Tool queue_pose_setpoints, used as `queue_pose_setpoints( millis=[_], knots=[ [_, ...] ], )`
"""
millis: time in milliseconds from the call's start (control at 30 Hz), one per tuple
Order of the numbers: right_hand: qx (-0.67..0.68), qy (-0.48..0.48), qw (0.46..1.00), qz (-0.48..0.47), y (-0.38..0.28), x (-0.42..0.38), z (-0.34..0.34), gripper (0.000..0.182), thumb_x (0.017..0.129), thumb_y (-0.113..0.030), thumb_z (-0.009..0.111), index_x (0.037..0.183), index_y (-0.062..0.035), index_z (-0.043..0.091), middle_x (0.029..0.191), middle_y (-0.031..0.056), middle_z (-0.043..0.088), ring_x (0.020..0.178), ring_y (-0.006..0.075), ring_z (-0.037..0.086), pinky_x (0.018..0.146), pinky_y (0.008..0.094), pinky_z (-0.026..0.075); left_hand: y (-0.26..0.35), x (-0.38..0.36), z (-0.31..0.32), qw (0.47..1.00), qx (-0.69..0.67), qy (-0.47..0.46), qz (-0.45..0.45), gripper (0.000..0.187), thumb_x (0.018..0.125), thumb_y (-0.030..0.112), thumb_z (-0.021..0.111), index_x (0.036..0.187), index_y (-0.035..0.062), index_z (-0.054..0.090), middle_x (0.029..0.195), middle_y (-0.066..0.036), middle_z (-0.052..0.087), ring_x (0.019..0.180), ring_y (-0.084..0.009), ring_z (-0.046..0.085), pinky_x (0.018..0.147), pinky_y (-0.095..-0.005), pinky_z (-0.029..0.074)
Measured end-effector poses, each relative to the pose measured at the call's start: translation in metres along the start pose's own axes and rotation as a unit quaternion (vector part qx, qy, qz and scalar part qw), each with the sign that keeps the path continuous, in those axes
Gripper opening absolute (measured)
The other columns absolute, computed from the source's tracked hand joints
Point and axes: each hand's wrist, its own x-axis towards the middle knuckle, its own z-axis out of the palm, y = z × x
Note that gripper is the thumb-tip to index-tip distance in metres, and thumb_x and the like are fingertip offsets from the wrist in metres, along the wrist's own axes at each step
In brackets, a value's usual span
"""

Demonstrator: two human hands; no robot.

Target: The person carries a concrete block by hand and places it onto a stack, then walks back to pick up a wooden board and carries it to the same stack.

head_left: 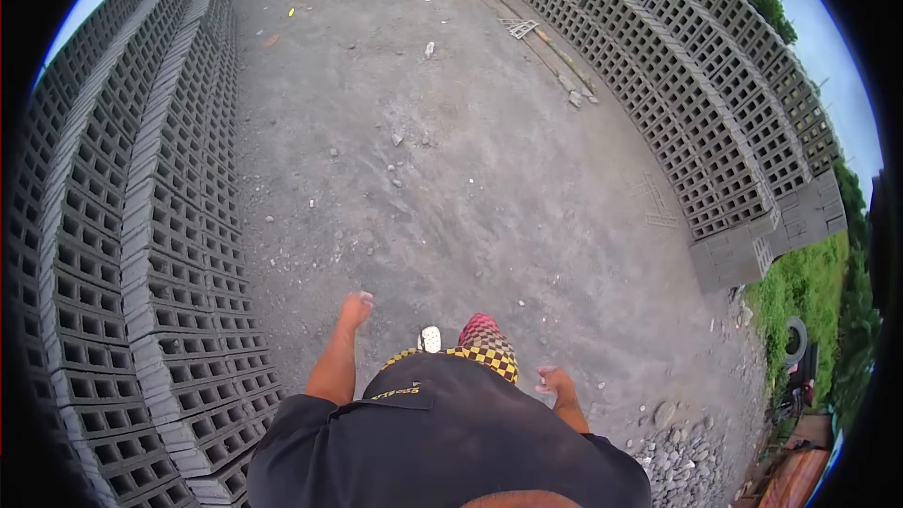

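Observation:
Away from my body on the left hangs my left hand (356, 309), over the grey ground, its fingers loosely bent and nothing seen in it. My right hand (555, 380) is beside my right hip, fingers curved and a little apart, with no object visible in it. Neither hand touches anything that I can make out. Between them are my dark shirt (451, 433), yellow-and-black checked shorts (491, 354) and one white shoe (430, 339).
Long stacks of hollow grey blocks (179, 226) line the left side. Another block wall (677, 103) curves along the right. Thin wooden strips (564, 61) lie beside it. Rubble (682, 461), grass (800, 292) and a tire (796, 341) are at the lower right.

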Motion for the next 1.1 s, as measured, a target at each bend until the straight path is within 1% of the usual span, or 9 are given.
queue_pose_setpoints(
  millis=[367,400,500,533,600,700,833,1033,1100],
  knots=[
    [-0.103,0.117,0.988,0.019,-0.252,0.095,-0.08,0.031,0.08,-0.006,0.044,0.108,-0.0089,0.057,0.083,0.0146,0.058,0.066,0.0244,0.061,0.054,0.0343,0.053,0.071,0.295,-0.001,0.977,0.214,0.0,-0.021,0.02,0.069,0.015,0.053,0.08,0.0025,0.063,0.081,-0.019,0.061,0.08,-0.0329,0.059,0.069,-0.0402,0.047],
    [-0.028,0.095,0.995,0.031,-0.281,0.144,-0.103,0.029,0.081,-0.008,0.044,0.106,-0.0084,0.057,0.083,0.0147,0.058,0.065,0.0242,0.061,0.053,0.0338,0.053,0.087,0.294,-0.005,0.972,-0.005,-0.023,-0.236,0.022,0.069,0.017,0.052,0.078,0.0,0.063,0.083,-0.021,0.06,0.081,-0.033,0.059,0.069,-0.0401,0.047],
    [-0.074,0.08,0.994,-0.026,-0.415,0.232,-0.145,0.027,0.081,-0.013,0.043,0.102,-0.0098,0.06,0.07,0.0119,0.058,0.056,0.0166,0.058,0.051,0.0301,0.048,0.057,0.337,0.032,0.889,0.345,-0.301,0.026,0.023,0.069,0.021,0.051,0.079,0.0058,0.065,0.084,-0.018,0.061,0.079,-0.0324,0.06,0.069,-0.0383,0.048],
    [-0.37,0.062,0.911,-0.173,-0.458,0.276,-0.166,0.029,0.078,-0.011,0.045,0.103,-0.0082,0.059,0.081,0.0137,0.062,0.059,0.0194,0.06,0.054,0.0329,0.05,0.081,0.342,0.029,0.889,0.337,-0.308,0.022,0.023,0.069,0.021,0.051,0.079,0.0058,0.065,0.084,-0.018,0.061,0.079,-0.0324,0.06,0.069,-0.0383,0.048],
    [-0.373,0.048,0.876,-0.302,-0.584,0.298,-0.176,0.033,0.073,-0.012,0.049,0.105,-0.0062,0.056,0.092,0.015,0.061,0.079,0.0245,0.061,0.066,0.0362,0.05,0.131,0.365,0.027,0.949,0.031,-0.179,-0.258,0.022,0.068,0.022,0.052,0.078,0.0086,0.065,0.083,-0.018,0.061,0.079,-0.0319,0.06,0.069,-0.0371,0.048],
    [-0.21,0.057,0.917,-0.334,-0.764,0.32,-0.162,0.03,0.081,-0.023,0.047,0.103,-0.0057,0.059,0.089,0.0114,0.062,0.075,0.0198,0.058,0.058,0.0355,0.049,0.18,0.42,0.026,0.977,0.083,-0.132,-0.144,0.021,0.068,0.023,0.052,0.077,0.009,0.066,0.081,-0.019,0.061,0.081,-0.0313,0.06,0.07,-0.0364,0.048],
    [-0.238,0.035,0.899,-0.365,-0.934,0.344,-0.132,0.035,0.083,-0.031,0.048,0.102,-0.0049,0.059,0.084,0.0105,0.062,0.068,0.0173,0.058,0.056,0.0344,0.047,0.224,0.535,0.005,0.954,0.056,-0.142,-0.259,0.021,0.069,0.023,0.052,0.076,0.0095,0.066,0.08,-0.018,0.061,0.081,-0.0293,0.06,0.07,-0.0357,0.049],
    [-0.251,-0.005,0.916,-0.312,-1.028,0.403,-0.14,0.033,0.08,-0.028,0.052,0.1,-0.0024,0.059,0.072,0.01,0.062,0.055,0.0175,0.057,0.056,0.0318,0.047,0.213,0.794,-0.062,0.953,0.257,-0.157,0.013,0.022,0.067,0.023,0.053,0.07,0.0036,0.063,0.073,-0.019,0.06,0.074,-0.0336,0.059,0.063,-0.0422,0.046],
    [-0.217,-0.002,0.944,-0.249,-1.037,0.42,-0.164,0.031,0.079,-0.027,0.053,0.098,-0.0033,0.06,0.069,0.0106,0.061,0.055,0.0181,0.058,0.054,0.0316,0.047,0.302,0.863,-0.145,0.986,0.05,0.046,-0.151,0.024,0.07,0.026,0.053,0.071,0.0045,0.064,0.074,-0.02,0.06,0.073,-0.0355,0.059,0.065,-0.0433,0.046]
  ],
)
